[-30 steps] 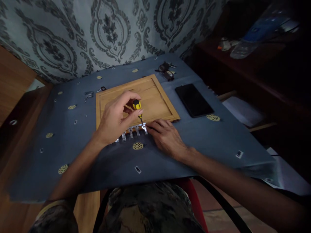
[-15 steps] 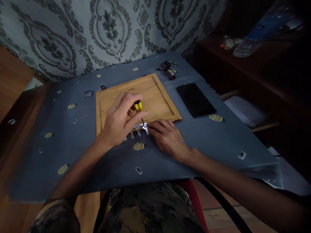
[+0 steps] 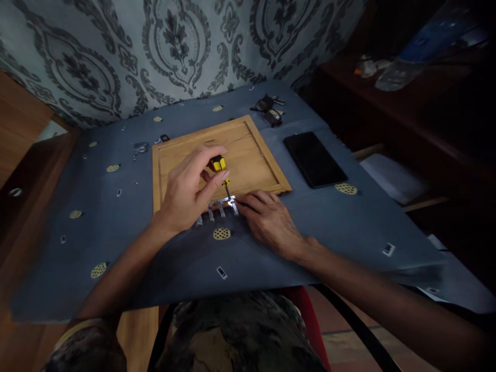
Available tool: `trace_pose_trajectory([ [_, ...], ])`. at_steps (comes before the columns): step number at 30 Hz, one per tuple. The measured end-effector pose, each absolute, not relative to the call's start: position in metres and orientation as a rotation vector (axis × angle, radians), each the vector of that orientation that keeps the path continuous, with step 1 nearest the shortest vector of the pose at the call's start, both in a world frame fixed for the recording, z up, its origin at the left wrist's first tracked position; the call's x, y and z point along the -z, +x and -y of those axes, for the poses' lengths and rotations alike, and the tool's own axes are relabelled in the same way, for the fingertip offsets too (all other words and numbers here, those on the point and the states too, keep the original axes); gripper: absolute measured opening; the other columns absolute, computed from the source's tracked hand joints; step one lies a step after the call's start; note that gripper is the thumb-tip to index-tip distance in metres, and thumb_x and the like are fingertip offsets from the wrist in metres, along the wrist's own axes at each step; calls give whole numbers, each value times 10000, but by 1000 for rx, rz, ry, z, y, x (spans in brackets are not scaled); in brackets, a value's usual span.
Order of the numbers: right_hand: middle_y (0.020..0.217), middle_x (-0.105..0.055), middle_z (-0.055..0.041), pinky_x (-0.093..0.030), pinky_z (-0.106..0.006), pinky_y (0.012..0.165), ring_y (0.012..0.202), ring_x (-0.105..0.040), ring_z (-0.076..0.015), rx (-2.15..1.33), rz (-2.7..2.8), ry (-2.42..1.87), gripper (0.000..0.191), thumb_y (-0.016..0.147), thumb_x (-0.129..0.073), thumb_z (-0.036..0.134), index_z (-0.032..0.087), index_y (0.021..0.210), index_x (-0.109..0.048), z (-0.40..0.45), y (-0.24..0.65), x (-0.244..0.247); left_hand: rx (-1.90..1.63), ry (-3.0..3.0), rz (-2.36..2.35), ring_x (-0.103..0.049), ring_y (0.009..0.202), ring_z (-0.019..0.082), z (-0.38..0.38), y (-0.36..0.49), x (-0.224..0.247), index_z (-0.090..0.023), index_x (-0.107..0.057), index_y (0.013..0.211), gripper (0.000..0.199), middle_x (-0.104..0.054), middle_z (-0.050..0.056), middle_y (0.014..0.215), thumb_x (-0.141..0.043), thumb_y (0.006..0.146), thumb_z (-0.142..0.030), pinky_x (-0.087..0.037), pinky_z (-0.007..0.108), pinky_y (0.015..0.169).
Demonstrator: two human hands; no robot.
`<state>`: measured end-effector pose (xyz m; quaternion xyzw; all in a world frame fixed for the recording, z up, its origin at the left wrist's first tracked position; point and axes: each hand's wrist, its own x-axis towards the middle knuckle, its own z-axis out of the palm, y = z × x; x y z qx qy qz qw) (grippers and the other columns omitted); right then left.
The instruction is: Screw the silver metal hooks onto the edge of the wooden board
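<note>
My left hand (image 3: 186, 186) is closed round the yellow and black handle of a short screwdriver (image 3: 219, 163). The tool stands near upright, its tip on a shiny metal hook rail (image 3: 221, 208) with several hooks hanging toward me. That rail lies along the near edge of a framed wooden board (image 3: 232, 150). At the rail's right end, the bent fingers of my right hand (image 3: 269, 219) press together and pinch it; the fingertips are partly hidden.
Right of the board lies a black phone (image 3: 315, 159). Sunglasses (image 3: 268, 109) sit behind it. Small metal pieces (image 3: 140, 148) lie at the left on the blue tablecloth (image 3: 155, 279). A plastic bottle (image 3: 406, 64) is on the dark furniture at the right.
My left hand has shifted slightly left and lower on the screwdriver, so more of the yellow handle and shaft shows. The right hand, rail and board stay put.
</note>
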<state>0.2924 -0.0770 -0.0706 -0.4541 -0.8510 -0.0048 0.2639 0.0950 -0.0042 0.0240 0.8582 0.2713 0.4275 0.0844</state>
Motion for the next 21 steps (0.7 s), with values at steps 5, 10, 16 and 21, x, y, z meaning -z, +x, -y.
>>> trace_pose_trajectory([
  [5, 1183, -747, -89, -425, -410, 897, 1061, -565, -267, 51, 2299, -1223, 421, 922, -521, 43, 195, 1267, -708, 77, 292, 71, -1308, 2615, -762, -653, 839, 118, 4, 95, -25, -209, -643, 1147, 217, -686, 15, 975, -676, 946, -284, -560, 210, 683],
  [10, 1193, -747, -90, -421, -402, 899, 1068, -561, -261, 70, 2300, -1222, 397, 933, -520, 50, 186, 1251, -715, 77, 292, 71, -1276, 2607, -745, -663, 796, 115, 6, 96, -28, -228, -642, 1172, 203, -699, 11, 987, -628, 969, -232, -588, 245, 739],
  [16, 1184, -749, -87, -430, -409, 885, 1073, -560, -266, 55, 2299, -1226, 410, 928, -523, 50, 195, 1263, -708, 77, 292, 71, -1262, 2560, -748, -692, 905, 126, 7, 95, -27, -246, -590, 1269, 295, -697, 25, 1153, -602, 977, -206, -608, 247, 781],
  [21, 1168, -756, -90, -437, -400, 876, 1063, -571, -262, 87, 2291, -1233, 350, 930, -542, 54, 179, 1201, -724, 77, 291, 71, -1264, 2600, -769, -678, 940, 118, 7, 95, -26, -204, -601, 1241, 276, -694, 30, 1110, -637, 969, -238, -589, 192, 734],
])
